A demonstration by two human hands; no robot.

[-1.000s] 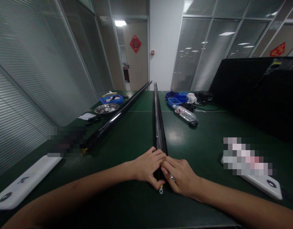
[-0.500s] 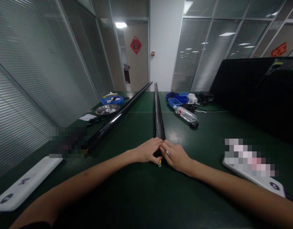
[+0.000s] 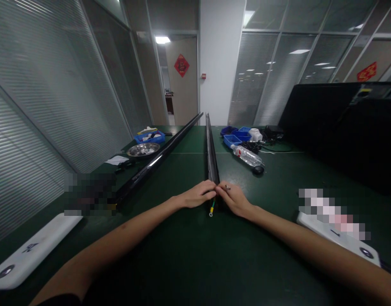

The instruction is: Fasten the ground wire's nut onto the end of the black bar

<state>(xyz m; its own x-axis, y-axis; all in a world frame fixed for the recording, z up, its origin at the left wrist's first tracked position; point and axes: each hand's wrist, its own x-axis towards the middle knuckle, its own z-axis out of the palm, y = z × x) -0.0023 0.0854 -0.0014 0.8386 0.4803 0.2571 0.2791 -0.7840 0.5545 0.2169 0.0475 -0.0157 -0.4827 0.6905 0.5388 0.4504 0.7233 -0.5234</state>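
Observation:
A long dark channel-shaped strip runs away from me down the middle of the green table. At its near end my left hand and my right hand meet, fingertips nearly touching, both closed on the strip's edges. A short green wire with a yellow sleeve and ring terminal sticks out below the hands toward me. My right hand wears a ring. The fingers cover the strip's very end.
A second dark strip lies slantwise to the left, beside a metal bowl and a blue tray. Blue bins, a plastic bottle and a black mouse are on the right. White devices flank both sides.
Both hands have shifted slightly up and forward along the strip. More of the green wire and its yellow sleeve now shows below them. The camera view has tilted a little.

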